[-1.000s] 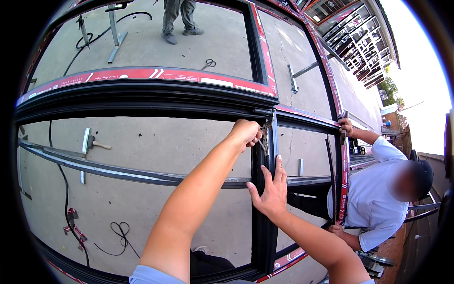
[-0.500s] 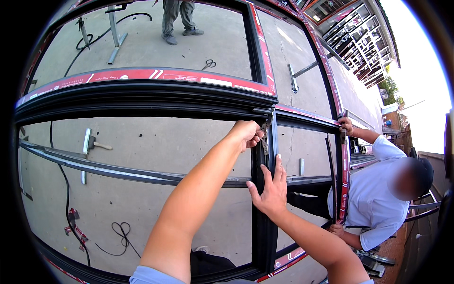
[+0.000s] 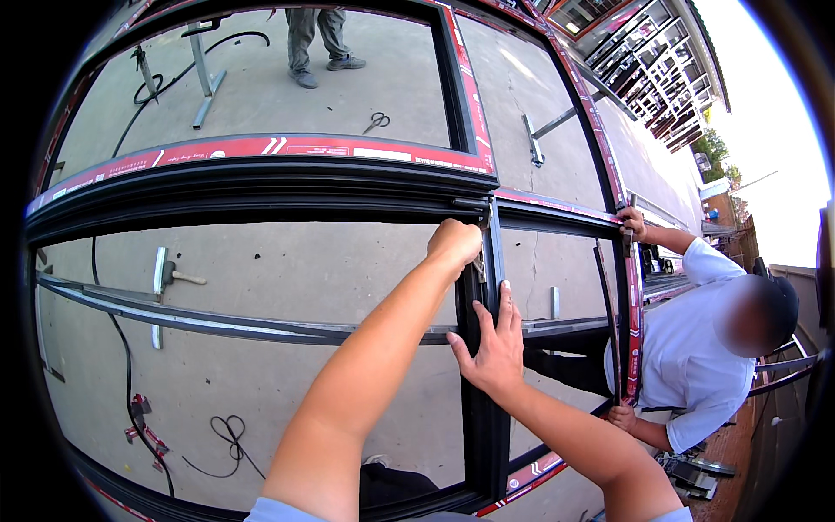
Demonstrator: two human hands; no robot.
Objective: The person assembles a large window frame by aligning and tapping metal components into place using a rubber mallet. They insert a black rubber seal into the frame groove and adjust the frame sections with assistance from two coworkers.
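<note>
A large black window frame (image 3: 483, 409) with red printed protective film lies before me. At the junction of its bars, my left hand (image 3: 456, 244) is closed on a silvery metal window hinge (image 3: 482, 267) set along the upright bar; the back of the hand hides the fingertips and much of the hinge. Just below, my right hand (image 3: 496, 348) lies open on the same bar, fingers spread and thumb out to the left, holding nothing.
At right, a co-worker (image 3: 696, 348) in a light shirt grips the frame's far side. Metal supports (image 3: 209, 322) run underneath. On the floor lie a mallet (image 3: 185, 277), scissors (image 3: 377, 122) and a black cable (image 3: 128, 365). Another person's legs (image 3: 315, 39) stand beyond the frame.
My left hand has turned over the hinge, so its fingers are less visible. My right hand stays on the bar. The whole view has shifted slightly.
</note>
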